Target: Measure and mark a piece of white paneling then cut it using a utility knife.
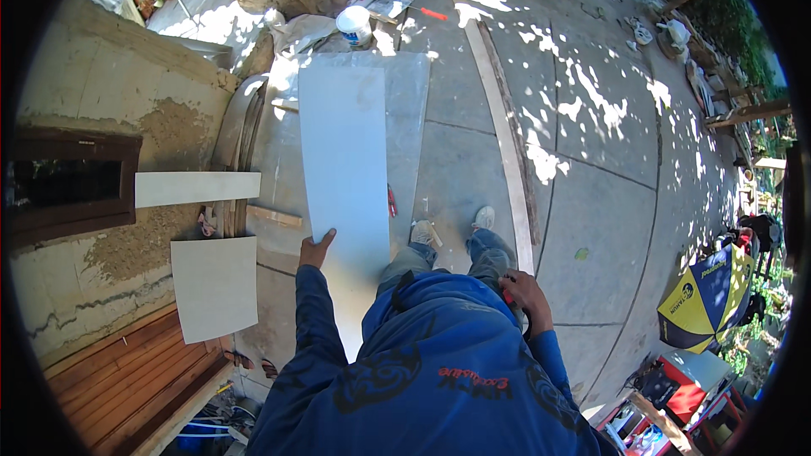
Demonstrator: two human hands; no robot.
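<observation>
A long white board (345,143) stretches away from me, and my left hand (318,250) is closed on its left edge, thumb on top. Beneath it, a wider greyish sheet (405,101) shows along the right side. By my right hip, my right hand (528,294) is closed around a small red-handled thing (507,295); its kind is mostly hidden by the fingers. A slim red tool (391,201) lies beside the board's right edge, just ahead of my left shoe. The near end of the board runs under my left arm and body.
Two cut white pieces, a strip (198,189) and a squarer panel (214,289), lean at the left wall. A white bucket (354,26) stands beyond the board. Long planks (503,127) lie on the paving to the right. A blue and yellow umbrella (708,297) is at far right.
</observation>
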